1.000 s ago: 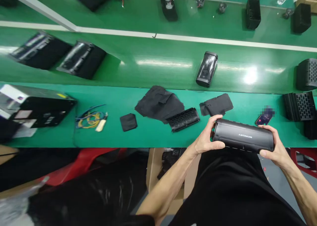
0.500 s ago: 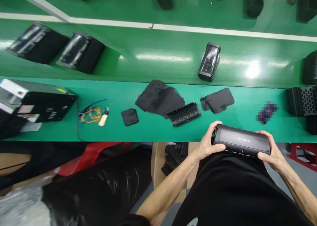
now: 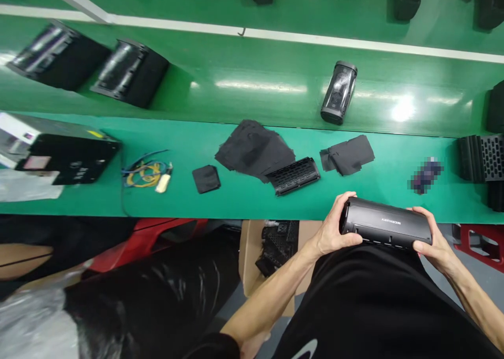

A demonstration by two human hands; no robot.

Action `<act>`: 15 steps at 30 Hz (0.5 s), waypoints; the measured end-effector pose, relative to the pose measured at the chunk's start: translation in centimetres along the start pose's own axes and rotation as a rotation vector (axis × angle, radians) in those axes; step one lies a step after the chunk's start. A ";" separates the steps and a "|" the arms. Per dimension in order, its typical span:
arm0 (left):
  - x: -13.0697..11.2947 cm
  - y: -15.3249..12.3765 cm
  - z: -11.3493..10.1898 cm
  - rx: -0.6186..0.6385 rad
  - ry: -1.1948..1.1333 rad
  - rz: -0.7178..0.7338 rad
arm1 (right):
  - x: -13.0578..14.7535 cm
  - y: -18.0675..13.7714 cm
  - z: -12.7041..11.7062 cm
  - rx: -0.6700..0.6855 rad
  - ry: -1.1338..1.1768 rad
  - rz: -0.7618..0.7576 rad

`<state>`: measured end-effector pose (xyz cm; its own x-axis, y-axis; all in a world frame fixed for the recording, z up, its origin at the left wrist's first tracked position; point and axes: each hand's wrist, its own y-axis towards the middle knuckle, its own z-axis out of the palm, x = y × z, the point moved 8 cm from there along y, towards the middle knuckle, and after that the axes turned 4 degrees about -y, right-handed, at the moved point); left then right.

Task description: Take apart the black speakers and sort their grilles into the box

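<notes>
A black speaker housing (image 3: 388,223) with white MERKURY lettering is held lengthwise at the table's front edge, above my lap. My left hand (image 3: 338,228) grips its left end, thumb on the near side. Around the right end wraps my right hand (image 3: 431,238), thumb also in front. Farther back on the table lies a black perforated grille (image 3: 295,175), its corner touching a spread pile of black cloth sheets (image 3: 254,149). A smaller stack of black sheets (image 3: 350,155) sits to its right, and a small square black stack (image 3: 206,179) to its left.
A black clear-fronted speaker (image 3: 339,92) lies on the green conveyor behind the table (image 3: 374,191). Coiled cables (image 3: 145,174) and a boxy machine (image 3: 71,149) are at left. A blurred-out object (image 3: 426,175) and stacked grilles (image 3: 480,158) are at right. Below stands a carton of black parts (image 3: 250,254).
The view has shifted slightly. On the conveyor, the clear-fronted speaker has moved a little to the right. Both hands keep hold of the speaker housing, almost unmoved.
</notes>
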<state>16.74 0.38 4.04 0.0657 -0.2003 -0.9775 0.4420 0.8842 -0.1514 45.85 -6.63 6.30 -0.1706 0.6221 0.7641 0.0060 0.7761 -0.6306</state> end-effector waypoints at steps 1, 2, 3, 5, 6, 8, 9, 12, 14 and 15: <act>-0.1 0.0 0.1 0.011 0.001 0.034 | 0.2 -0.1 -0.1 0.015 -0.026 -0.007; -0.3 -0.1 0.1 0.014 -0.002 0.066 | 0.4 -0.3 -0.2 0.019 -0.055 -0.018; -0.4 -0.2 0.1 0.012 -0.007 0.087 | 0.6 -0.4 -0.4 0.008 -0.085 -0.029; -0.7 -0.3 0.0 -0.005 -0.020 0.094 | 0.9 -0.9 -0.6 -0.042 -0.128 -0.047; -0.8 -0.4 0.0 -0.021 -0.028 0.088 | 1.0 -1.0 -0.7 -0.071 -0.136 -0.052; -1.2 -0.6 0.0 -0.046 -0.042 0.086 | 0.8 -1.3 -0.7 -0.117 -0.131 -0.061; -1.4 -0.6 0.0 -0.052 -0.046 0.091 | 0.6 -1.3 -0.7 -0.130 -0.118 -0.067; -1.8 -0.7 0.3 -0.050 -0.054 0.101 | 0.0 -1.3 -0.6 -0.151 -0.067 -0.067; -1.5 -0.9 0.2 -0.066 -0.060 0.076 | -0.1 -1.2 -0.5 -0.151 -0.050 -0.051; -1.2 -1.0 0.1 -0.077 -0.064 0.055 | 0.1 -1.2 -0.4 -0.146 -0.061 -0.042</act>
<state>16.31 -0.27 5.41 0.1457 -0.1749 -0.9737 0.3663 0.9238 -0.1112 46.19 -7.49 7.20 -0.2328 0.5848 0.7770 0.1402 0.8108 -0.5682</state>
